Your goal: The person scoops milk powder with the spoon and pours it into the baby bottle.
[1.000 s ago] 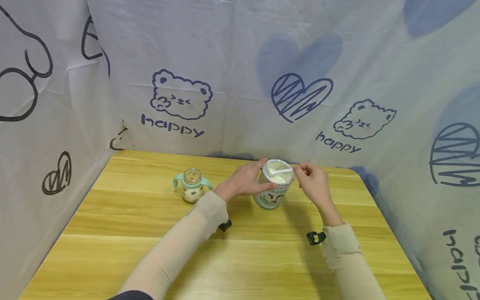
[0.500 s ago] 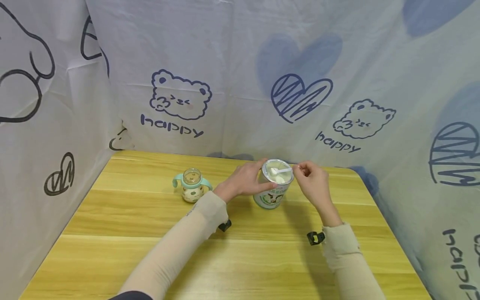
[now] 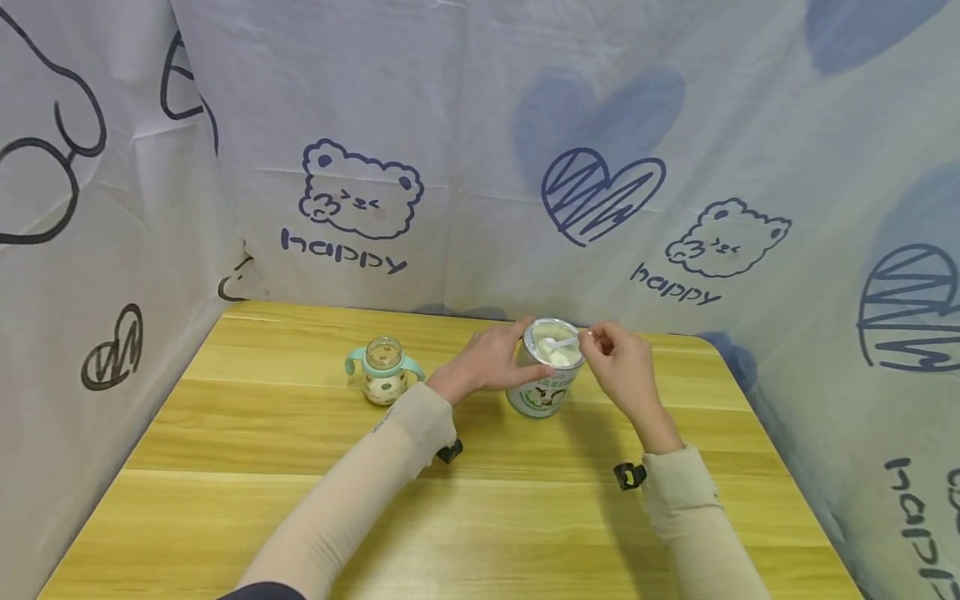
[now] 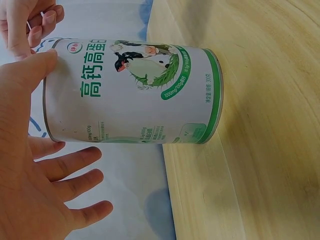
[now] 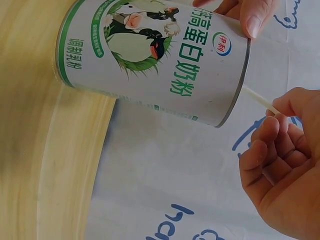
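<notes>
A white and green milk powder can (image 3: 542,402) stands uncovered on the table, with pale powder inside. My left hand (image 3: 495,357) steadies it near the rim, thumb on the near side and index finger round the far side; the other fingers (image 4: 80,185) spread free of it. Between thumb and fingertips, my right hand (image 3: 626,367) pinches the handle of a white scoop (image 3: 564,342). Its bowl is inside the can, at the powder. In the right wrist view only the scoop's handle (image 5: 259,99) shows past the rim.
Left of the can stands a clear baby bottle (image 3: 384,387) without a lid, with mint-green handles and pale contents. The wooden table (image 3: 480,525) ends at a white curtain (image 3: 480,208) printed with bears and hearts.
My right hand has shifted slightly left, and the scoop's handle has moved with it, its bowl still in the can. My left hand and the bottle have stayed in place.
</notes>
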Demonstrator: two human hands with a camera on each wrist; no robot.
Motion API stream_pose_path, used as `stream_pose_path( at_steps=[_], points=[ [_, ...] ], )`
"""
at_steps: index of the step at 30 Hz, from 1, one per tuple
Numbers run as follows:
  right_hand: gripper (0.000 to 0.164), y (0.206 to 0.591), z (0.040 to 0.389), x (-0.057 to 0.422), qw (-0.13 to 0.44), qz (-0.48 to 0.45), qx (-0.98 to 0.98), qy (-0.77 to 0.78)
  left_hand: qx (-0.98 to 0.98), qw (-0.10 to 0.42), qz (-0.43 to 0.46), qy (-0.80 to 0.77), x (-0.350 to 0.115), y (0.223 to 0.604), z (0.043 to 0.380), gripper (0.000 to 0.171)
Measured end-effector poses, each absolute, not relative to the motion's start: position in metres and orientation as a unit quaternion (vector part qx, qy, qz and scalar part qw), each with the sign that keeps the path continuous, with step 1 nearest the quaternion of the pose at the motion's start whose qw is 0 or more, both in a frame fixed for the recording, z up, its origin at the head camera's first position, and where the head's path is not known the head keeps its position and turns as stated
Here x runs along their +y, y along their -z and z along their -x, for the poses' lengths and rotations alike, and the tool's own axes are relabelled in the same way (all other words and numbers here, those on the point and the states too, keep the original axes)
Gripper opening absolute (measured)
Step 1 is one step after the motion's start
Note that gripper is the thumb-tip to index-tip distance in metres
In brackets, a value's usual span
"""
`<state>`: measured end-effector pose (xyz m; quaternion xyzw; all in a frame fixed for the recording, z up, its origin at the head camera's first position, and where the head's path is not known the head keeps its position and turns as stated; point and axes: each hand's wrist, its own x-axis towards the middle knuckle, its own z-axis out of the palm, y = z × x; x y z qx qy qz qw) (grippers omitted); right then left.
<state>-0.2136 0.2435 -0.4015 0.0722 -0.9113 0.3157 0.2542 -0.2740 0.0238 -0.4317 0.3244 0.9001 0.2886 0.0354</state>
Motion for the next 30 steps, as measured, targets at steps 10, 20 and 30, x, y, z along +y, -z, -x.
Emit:
stream_pose_path(
  at_steps=[10,20,30],
  points=[
    [0.02,0.398,0.213,0.244,0.249,-0.022,-0.903,-0.348,0.904,0.036,-0.322,-0.28,0.024,0.431,0.272,0.1],
    [0.023,0.389,0.209,0.251,0.201,0.06,-0.877,-0.431,0.903,0.034,-0.323,-0.282,0.024,0.43,0.272,0.099],
    [0.024,0.384,0.208,0.257,0.214,0.078,-0.868,-0.442,0.904,0.032,-0.323,-0.278,0.024,0.43,0.273,0.099]
  ],
)
